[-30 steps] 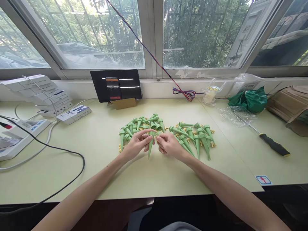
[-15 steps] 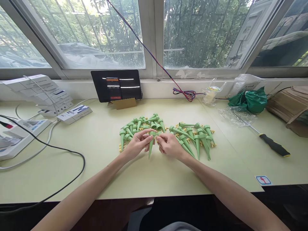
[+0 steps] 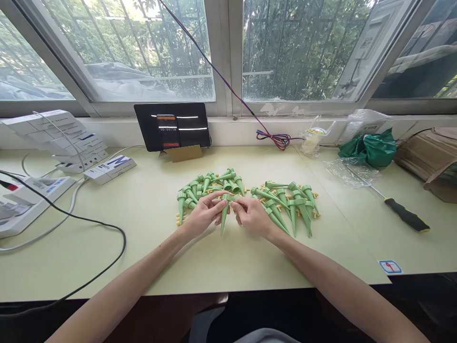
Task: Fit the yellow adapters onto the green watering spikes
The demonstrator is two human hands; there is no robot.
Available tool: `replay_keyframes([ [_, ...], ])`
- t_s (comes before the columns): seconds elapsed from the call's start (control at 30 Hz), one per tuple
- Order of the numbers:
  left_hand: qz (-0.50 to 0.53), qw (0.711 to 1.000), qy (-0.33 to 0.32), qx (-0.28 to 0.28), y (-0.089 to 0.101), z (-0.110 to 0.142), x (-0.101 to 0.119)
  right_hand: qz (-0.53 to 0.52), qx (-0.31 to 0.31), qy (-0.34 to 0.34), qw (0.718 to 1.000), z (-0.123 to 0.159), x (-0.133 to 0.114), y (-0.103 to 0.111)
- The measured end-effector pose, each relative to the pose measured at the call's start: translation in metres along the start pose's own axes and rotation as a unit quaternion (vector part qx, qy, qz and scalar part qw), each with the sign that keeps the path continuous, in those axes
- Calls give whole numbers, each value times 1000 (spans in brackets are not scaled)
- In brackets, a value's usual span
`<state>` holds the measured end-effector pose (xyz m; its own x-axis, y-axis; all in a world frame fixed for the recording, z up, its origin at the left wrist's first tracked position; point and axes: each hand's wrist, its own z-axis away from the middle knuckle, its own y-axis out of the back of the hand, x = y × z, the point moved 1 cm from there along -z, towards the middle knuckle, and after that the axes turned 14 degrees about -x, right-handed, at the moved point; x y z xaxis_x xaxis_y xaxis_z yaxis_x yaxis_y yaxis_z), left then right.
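The timer (image 3: pixel 168 129) has advanced from 09:16 to 09:18; the hands have barely shifted. Before the left heap (image 3: pixel 207 182), the left hand (image 3: pixel 203 215) keeps its grip on a green spike (image 3: pixel 224 220), tip toward the person. Handling continues at its head, where the right hand (image 3: pixel 254 215), beside the right heap (image 3: pixel 302 202), curls its grip; what that pinches, I cannot tell.

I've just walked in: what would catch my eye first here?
Probably the green spikes, heaped in two groups mid-table, with the left hand in front holding one spike point-down, the right hand close beside it. Behind, a dark screen stands near the window; a black-handled screwdriver lies at right.
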<state>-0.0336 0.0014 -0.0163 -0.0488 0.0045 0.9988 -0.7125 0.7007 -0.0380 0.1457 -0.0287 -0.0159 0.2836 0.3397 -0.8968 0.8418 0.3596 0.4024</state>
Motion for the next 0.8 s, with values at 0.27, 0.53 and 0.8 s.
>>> replay_keyframes([
  [0.27,-25,999,-16,11,-2,0,2,-146,-49,-34,988,-4,14,-5],
  [0.53,39,999,8,11,-5,-1,3,31,2,0,1000,0,-1,1],
  [0.8,13,1000,-7,5,-1,-2,-1,-41,-21,-25,999,-3,6,-1],
])
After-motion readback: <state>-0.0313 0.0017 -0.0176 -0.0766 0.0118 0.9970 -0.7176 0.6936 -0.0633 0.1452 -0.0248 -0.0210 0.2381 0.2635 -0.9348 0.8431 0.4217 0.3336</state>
